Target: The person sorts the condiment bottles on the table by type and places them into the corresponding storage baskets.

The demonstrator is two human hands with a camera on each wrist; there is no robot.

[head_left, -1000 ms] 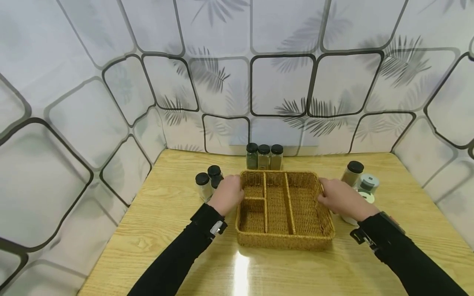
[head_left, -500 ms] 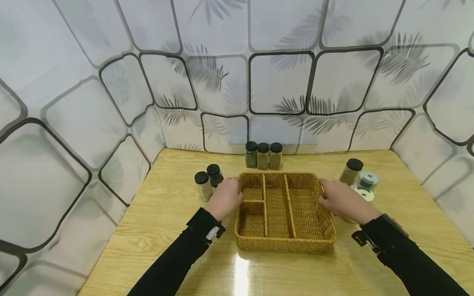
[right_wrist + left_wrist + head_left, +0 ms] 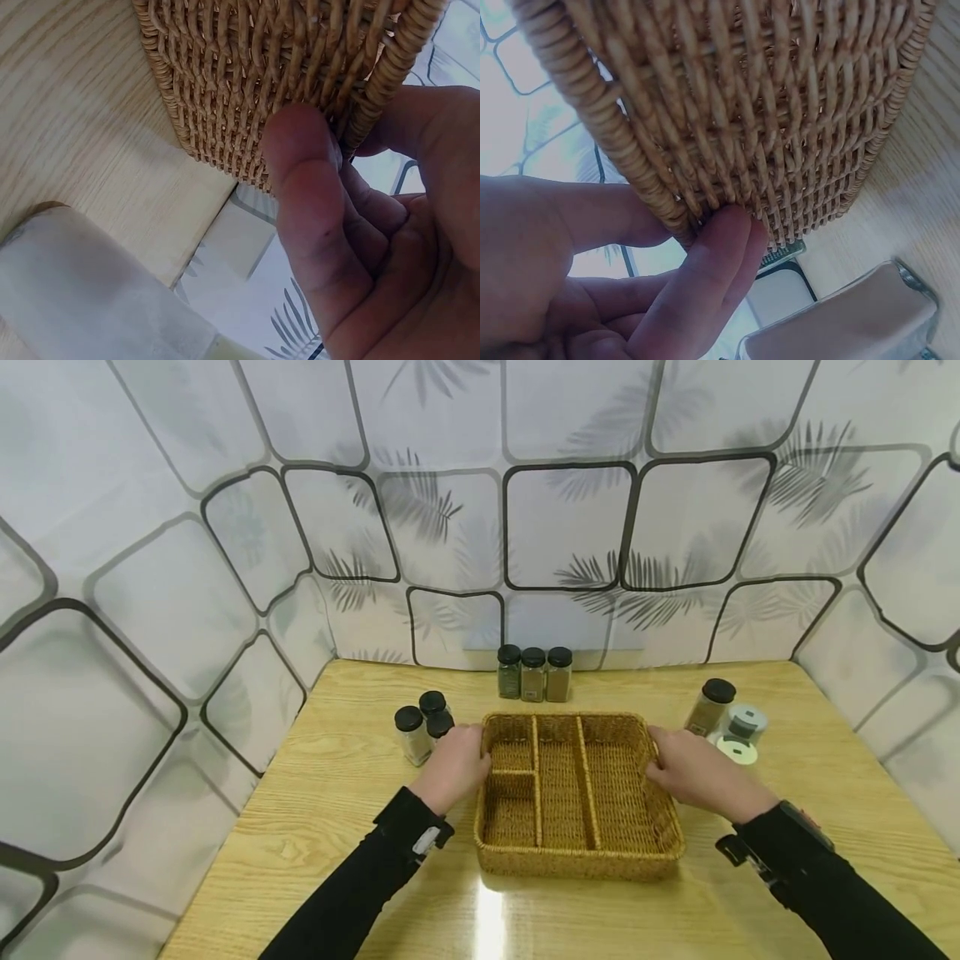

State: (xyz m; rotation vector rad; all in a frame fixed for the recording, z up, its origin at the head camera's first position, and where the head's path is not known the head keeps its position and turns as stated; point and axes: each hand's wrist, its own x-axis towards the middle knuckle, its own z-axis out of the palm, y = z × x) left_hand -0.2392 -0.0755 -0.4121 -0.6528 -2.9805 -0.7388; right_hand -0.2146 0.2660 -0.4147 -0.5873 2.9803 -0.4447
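Note:
A woven wicker basket [image 3: 577, 864] with dividers sits in the middle of the wooden table, its compartments holding nothing. My left hand [image 3: 453, 768] grips its left side near the back corner, and my right hand [image 3: 697, 772] grips the right side likewise. Up close in the left wrist view, the left hand [image 3: 645, 277] pinches the basket's rim, fingertips against the outer weave. In the right wrist view, the fingers of the right hand [image 3: 352, 210] press the outside of the wicker wall [image 3: 247, 82] while the thumb goes over the rim.
Three black-lidded spice jars [image 3: 533, 677] stand in a row behind the basket. Another black-lidded group [image 3: 412, 739] is beside my left hand. Past my right hand stand a black-lidded jar [image 3: 708, 710] and pale-lidded containers [image 3: 737, 752]. Patterned cloth walls [image 3: 570, 527] border the table.
The basket has slid a little toward me with both hands holding it. The gap between it and the back row of jars has widened. The jars look unmoved.

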